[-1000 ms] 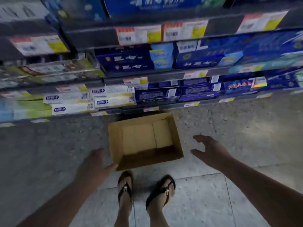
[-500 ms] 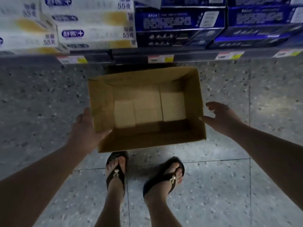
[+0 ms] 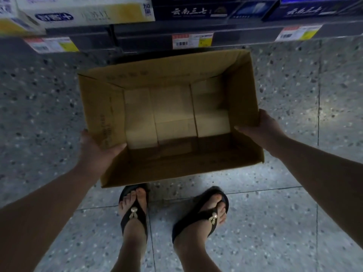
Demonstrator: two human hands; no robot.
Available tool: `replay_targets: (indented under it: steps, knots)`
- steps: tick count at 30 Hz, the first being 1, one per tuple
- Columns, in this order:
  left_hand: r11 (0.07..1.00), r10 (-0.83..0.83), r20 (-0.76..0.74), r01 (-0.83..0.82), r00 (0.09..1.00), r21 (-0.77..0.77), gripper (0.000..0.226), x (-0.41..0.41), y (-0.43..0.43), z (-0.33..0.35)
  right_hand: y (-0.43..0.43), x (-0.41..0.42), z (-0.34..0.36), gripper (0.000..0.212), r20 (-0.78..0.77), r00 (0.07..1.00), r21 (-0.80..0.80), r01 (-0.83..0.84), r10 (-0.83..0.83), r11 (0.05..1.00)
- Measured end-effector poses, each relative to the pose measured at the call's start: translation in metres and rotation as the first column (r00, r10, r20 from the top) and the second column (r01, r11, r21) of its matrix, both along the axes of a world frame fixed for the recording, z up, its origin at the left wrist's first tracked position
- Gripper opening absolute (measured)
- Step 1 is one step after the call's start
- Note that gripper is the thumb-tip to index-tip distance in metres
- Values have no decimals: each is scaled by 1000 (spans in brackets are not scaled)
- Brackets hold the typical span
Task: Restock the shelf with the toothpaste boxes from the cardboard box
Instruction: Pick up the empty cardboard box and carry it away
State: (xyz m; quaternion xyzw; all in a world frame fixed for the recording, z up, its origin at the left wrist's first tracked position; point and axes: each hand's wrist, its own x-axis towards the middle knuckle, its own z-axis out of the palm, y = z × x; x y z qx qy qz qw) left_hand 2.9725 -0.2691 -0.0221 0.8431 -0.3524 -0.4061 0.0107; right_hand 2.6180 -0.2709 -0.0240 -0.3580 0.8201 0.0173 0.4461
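An open brown cardboard box sits in front of the bottom shelf, with only its folded bottom flaps showing inside. My left hand grips the box's left wall near the front corner, thumb inside the rim. My right hand grips the right wall, thumb over the edge. White and yellow toothpaste boxes lie on the shelf at the upper left. Dark blue toothpaste boxes fill the shelf to their right.
The shelf's front rail carries price labels just beyond the box. A speckled tile floor surrounds the box. My two feet in black sandals stand right behind the box's near wall.
I have bent lower toward the box. Both hands closed in from beside the box and now grip its left and right walls.
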Motion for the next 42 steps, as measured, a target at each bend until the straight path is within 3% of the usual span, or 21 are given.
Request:
replay_targets:
  steps: [7,16,23,26,31,35,42]
  knots:
    - [997,-81,-34,81,996,3,84,-14,16,78,23,-8,73,64,-34,997,-30,71,-72,997]
    - [984,-171,-47,168,984,-64,85,-48,4,261,73,-23,268,62,-55,947,-85,311,-316,947]
    - [945,-271,-88,248,959,-214,79,-75,-22,407,98,-34,426,63,-20,861,-216,493,-509,843]
    - [909,-349,-138,299,927,-291,79,-89,-27,476,117,-42,499,56,-12,788,-319,580,-616,749]
    - [791,-540,-156,436,827,-429,84,-137,-16,594,183,-62,605,46,17,640,-437,696,-768,570]
    - [665,-690,-126,555,713,-499,81,-193,-2,656,248,-86,666,51,-14,520,-501,736,-854,455]
    - [383,-905,-82,717,417,-582,94,-349,61,729,386,-161,739,50,-30,306,-524,806,-951,276]
